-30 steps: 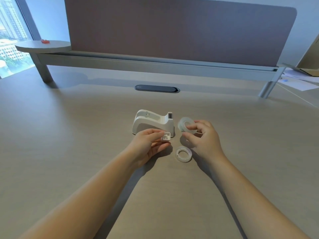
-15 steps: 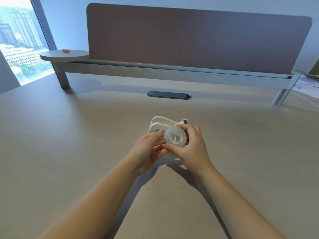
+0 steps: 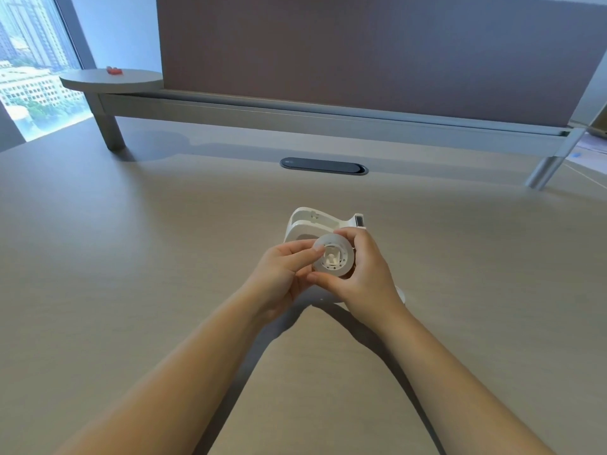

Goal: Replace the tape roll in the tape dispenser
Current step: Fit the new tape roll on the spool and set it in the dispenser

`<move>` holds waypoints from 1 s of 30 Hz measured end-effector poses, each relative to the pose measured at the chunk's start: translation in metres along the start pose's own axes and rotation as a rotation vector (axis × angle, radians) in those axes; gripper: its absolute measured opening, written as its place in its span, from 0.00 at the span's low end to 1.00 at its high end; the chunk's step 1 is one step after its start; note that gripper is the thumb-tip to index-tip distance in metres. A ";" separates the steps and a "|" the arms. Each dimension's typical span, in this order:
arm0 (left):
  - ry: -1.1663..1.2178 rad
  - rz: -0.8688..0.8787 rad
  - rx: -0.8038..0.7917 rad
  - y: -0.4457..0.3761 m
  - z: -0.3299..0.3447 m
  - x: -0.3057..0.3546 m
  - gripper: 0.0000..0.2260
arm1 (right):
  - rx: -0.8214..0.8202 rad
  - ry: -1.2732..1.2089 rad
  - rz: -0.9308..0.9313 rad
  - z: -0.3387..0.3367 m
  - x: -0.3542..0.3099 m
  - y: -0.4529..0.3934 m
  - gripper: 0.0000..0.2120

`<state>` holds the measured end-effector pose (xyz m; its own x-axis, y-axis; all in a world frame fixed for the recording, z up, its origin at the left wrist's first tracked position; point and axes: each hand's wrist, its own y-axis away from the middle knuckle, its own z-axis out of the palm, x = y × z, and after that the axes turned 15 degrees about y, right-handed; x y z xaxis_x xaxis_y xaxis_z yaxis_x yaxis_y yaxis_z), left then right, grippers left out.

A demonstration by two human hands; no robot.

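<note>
A white tape roll (image 3: pixel 339 273) is held up between both hands, just above the desk (image 3: pixel 131 257). A small white hub (image 3: pixel 332 257) sits in the roll's centre hole. My left hand (image 3: pixel 279 280) pinches the roll's left rim with thumb and fingers. Around the roll's right side and bottom curl the fingers of my right hand (image 3: pixel 368 274). The white tape dispenser (image 3: pixel 312 221) stands on the desk right behind the hands, its cutter end to the right and its cradle without a roll. Only a sliver of a second roll (image 3: pixel 400 295) shows past my right wrist.
A dark oval cable slot (image 3: pixel 323 165) lies in the desk beyond the dispenser. A raised grey rail (image 3: pixel 295 116) and a brown divider panel (image 3: pixel 361 54) close off the back. A round shelf (image 3: pixel 111 82) at back left carries a small red object (image 3: pixel 114 71). Papers (image 3: pixel 588 149) lie at far right.
My right hand lifted the roll from beside the dispenser to the centre. My left hand brought the small hub to it; the hub now sits in the roll's hole, both hands gripping.
</note>
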<state>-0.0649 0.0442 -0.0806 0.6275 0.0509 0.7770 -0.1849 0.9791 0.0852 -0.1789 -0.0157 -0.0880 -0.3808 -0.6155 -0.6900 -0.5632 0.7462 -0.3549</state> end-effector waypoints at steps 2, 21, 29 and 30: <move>-0.017 -0.003 0.005 -0.001 -0.001 0.000 0.08 | -0.013 0.000 -0.002 -0.001 -0.001 0.000 0.25; -0.225 0.004 -0.039 -0.002 0.001 0.006 0.08 | -0.123 -0.417 0.381 -0.012 0.003 -0.009 0.01; -0.341 0.009 0.021 0.000 0.006 0.007 0.05 | -0.107 -0.404 0.380 -0.013 0.002 -0.007 0.03; -0.336 0.018 0.033 0.000 0.006 0.007 0.05 | -0.104 -0.419 0.384 -0.013 0.001 -0.007 0.03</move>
<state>-0.0646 0.0432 -0.0716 0.3409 -0.0054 0.9401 -0.2211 0.9715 0.0858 -0.1849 -0.0246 -0.0783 -0.2612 -0.1371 -0.9555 -0.5191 0.8545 0.0193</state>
